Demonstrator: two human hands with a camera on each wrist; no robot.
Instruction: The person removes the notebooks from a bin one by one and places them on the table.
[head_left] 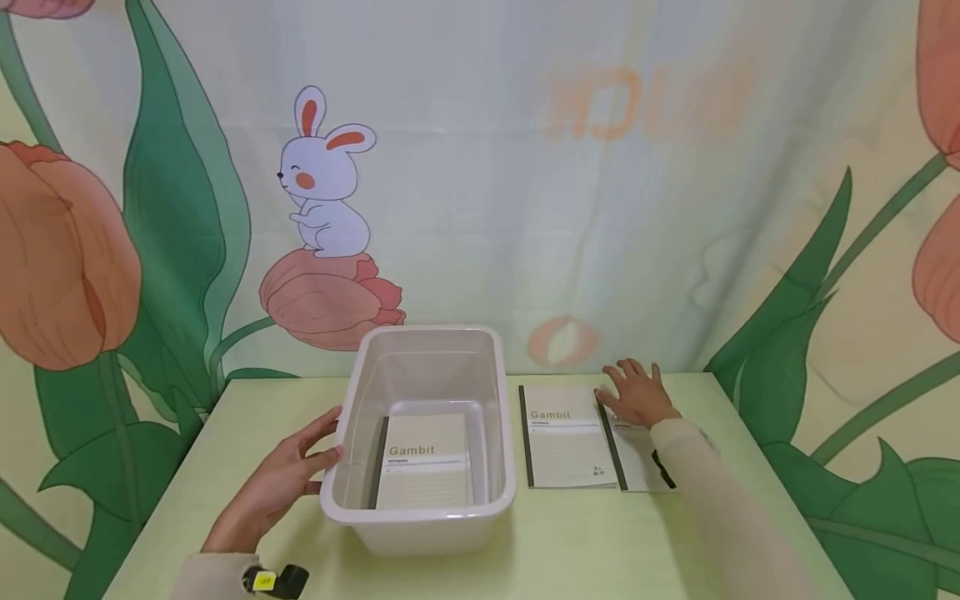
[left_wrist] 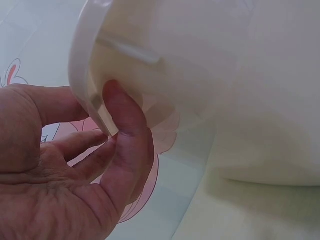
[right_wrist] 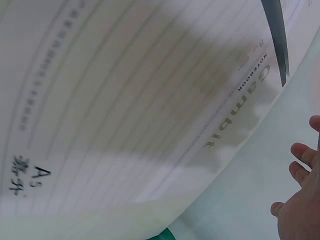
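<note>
A pale grey plastic bin (head_left: 423, 535) stands on the table, and inside it lies a Gambit notebook (head_left: 427, 467) with a dark spine. At the bin's left rim my left hand (head_left: 283, 475) curls its fingers around the edge. The left wrist view shows the left hand (left_wrist: 85, 155) with fingertips on both sides of the rim. To the right of the bin two more notebooks lie side by side, a left one (head_left: 566, 454) and a right one (head_left: 636, 462). My right hand (head_left: 637, 396) is over the top of the right notebook, fingers spread, covering part of its title.
A light yellow-green table (head_left: 570, 542) carries everything. Directly behind it hangs a curtain (head_left: 465, 208) printed with tulips and a white rabbit. The bin's back edge stands close to this curtain.
</note>
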